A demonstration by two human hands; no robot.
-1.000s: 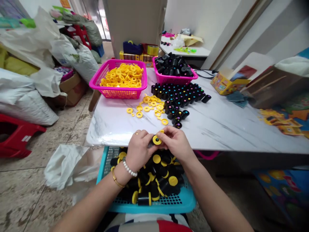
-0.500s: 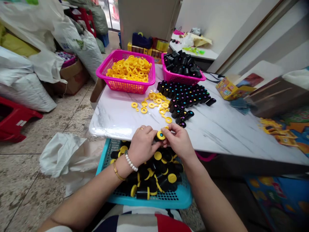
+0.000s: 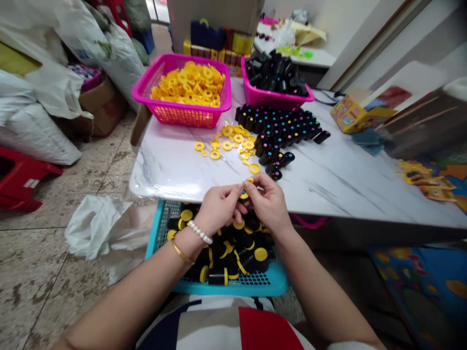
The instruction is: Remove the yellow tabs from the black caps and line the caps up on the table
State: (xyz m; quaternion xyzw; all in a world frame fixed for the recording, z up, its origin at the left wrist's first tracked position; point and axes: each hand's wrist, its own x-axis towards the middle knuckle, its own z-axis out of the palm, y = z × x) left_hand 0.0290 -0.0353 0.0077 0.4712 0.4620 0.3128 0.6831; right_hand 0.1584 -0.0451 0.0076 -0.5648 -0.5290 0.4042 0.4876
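- Two bare hands meet above the basket at the table's near edge, around a small black plastic cylinder with a flat yellow ring on its end (image 3: 244,196).
- The left thumb and forefinger have moved up onto the ring, which half a second ago faced up more openly; probably the ring is now being worked into place, though fingers hide its fit.
- The left hand (image 3: 218,208) grips the cylinder, wrist angled inward; the right hand (image 3: 270,204) pinches the ring's upper edge, fingers curled.
- Beneath: yellow-capped black cylinders (image 3: 218,276) in a turquoise plastic mesh basket (image 3: 233,290).
- Beyond, on the white marble-patterned table (image 3: 310,189): loose flat yellow plastic rings (image 3: 254,168), then upright black cylinders with coloured dots (image 3: 267,157), unchanged.
- Farthest: two bright pink plastic baskets (image 3: 186,116).
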